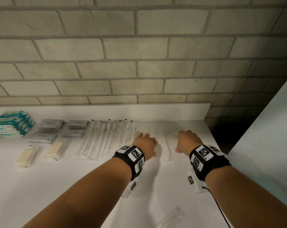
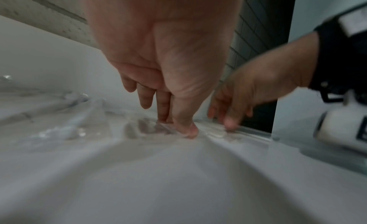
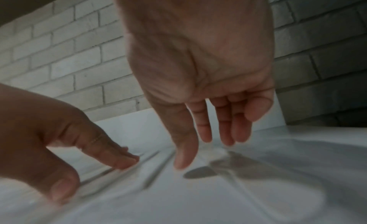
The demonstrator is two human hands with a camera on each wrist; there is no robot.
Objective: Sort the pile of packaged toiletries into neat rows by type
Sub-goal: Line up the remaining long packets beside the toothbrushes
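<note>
Packaged toiletries lie in rows on a white table (image 1: 57, 186). My left hand (image 1: 146, 142) rests with straight fingers on a clear flat packet (image 2: 143, 127) at the right end of a row of toothbrush packs (image 1: 106, 139); thumb and fingertips (image 2: 188, 131) press its film down. Just to the right lie long white packets (image 1: 160, 142). My right hand (image 1: 187, 140) hangs over the rightmost white packet (image 1: 169, 145) with fingers straight and spread (image 3: 206, 133), tips at or just above the film; contact is blurred. Neither hand grips anything.
Teal boxes (image 1: 12, 124) are stacked far left, then grey sachets (image 1: 51, 124) and cream packs (image 1: 57, 148). A clear-wrapped comb (image 1: 170, 218) lies apart near the front edge. A brick wall stands behind; a dark gap (image 1: 221, 134) and a white panel (image 1: 262, 137) bound the right side.
</note>
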